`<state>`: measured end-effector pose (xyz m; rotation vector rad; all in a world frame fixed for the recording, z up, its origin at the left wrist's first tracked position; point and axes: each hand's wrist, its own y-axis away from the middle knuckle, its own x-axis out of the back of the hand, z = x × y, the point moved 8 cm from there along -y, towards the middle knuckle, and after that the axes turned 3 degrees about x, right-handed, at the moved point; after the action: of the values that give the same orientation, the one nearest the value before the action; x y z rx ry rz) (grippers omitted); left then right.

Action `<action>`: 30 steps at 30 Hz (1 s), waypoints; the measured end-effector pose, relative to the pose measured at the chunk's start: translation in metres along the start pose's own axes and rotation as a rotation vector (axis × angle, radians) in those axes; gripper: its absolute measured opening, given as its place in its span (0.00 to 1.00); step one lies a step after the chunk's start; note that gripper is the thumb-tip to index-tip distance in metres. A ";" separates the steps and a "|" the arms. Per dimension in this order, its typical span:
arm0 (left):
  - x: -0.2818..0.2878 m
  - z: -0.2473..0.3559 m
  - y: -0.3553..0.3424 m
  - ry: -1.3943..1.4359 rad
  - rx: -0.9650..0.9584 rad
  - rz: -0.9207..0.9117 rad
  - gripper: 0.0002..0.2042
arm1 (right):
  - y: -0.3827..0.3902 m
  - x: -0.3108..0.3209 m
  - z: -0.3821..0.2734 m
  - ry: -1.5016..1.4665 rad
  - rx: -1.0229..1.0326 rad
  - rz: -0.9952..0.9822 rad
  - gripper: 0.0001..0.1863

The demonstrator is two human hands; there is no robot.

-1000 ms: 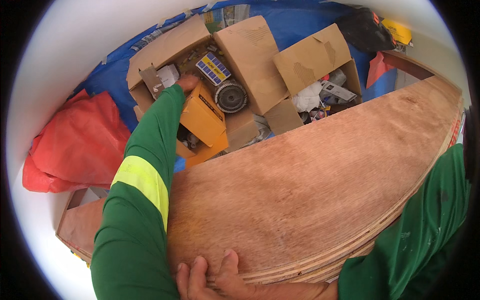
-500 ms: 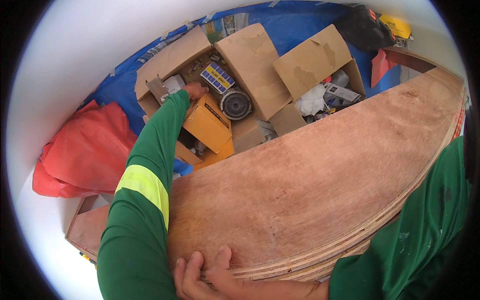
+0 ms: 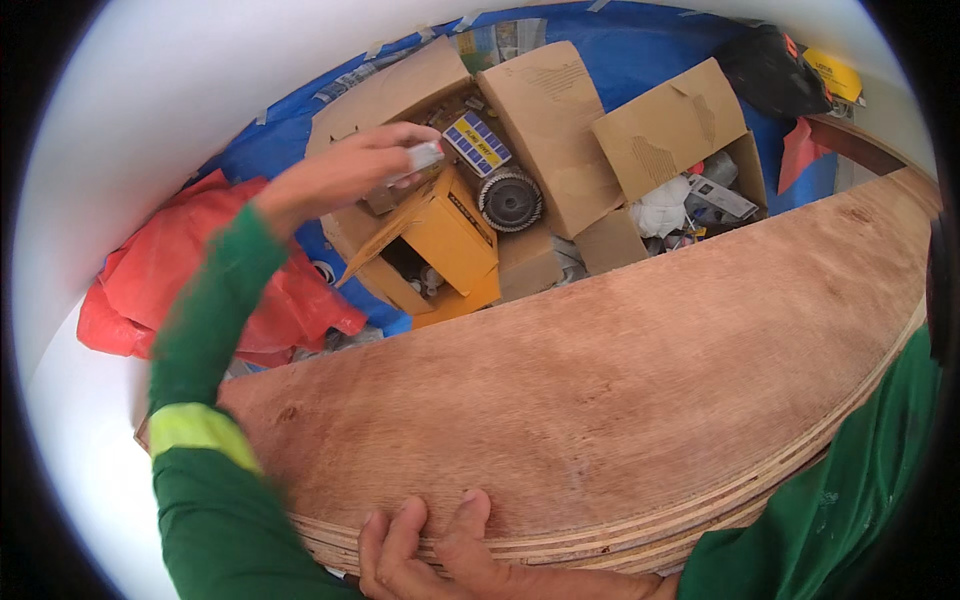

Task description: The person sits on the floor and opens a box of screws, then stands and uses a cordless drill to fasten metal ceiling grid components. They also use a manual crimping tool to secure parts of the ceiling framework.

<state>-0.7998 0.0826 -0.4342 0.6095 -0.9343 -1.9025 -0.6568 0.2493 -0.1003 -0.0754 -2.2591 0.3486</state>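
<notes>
My left hand (image 3: 372, 165) is closed on a small white-and-red packet (image 3: 422, 156), held up over an open cardboard box (image 3: 535, 120). Inside that box lie a blue-and-yellow carton (image 3: 475, 142), a dark ridged round part (image 3: 508, 198) and small bits; an orange box (image 3: 448, 240) stands at its near side, open on the left. My right hand (image 3: 435, 550) grips the curved front edge of a stack of plywood (image 3: 600, 360) at the bottom, fingertips on the top sheet.
A second open carton (image 3: 665, 130) holds assorted items on the right. Red sheeting (image 3: 160, 280) lies at the left by a white curved wall (image 3: 120, 110). A black case (image 3: 765, 75) and a yellow object (image 3: 830, 70) are at the back right on blue sheeting (image 3: 650, 40).
My left hand has come up out of the box and back toward the left, now with the packet in its fingers. My right hand stays on the plywood edge.
</notes>
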 end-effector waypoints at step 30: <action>-0.103 0.044 0.423 -0.315 -0.260 1.336 0.19 | 0.003 0.047 0.036 -0.010 -0.102 -0.588 0.47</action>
<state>-0.5681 0.0590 -0.0633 -0.4495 -0.8912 -0.8453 -0.7147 0.2522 -0.0885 0.5281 -2.1872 -0.0815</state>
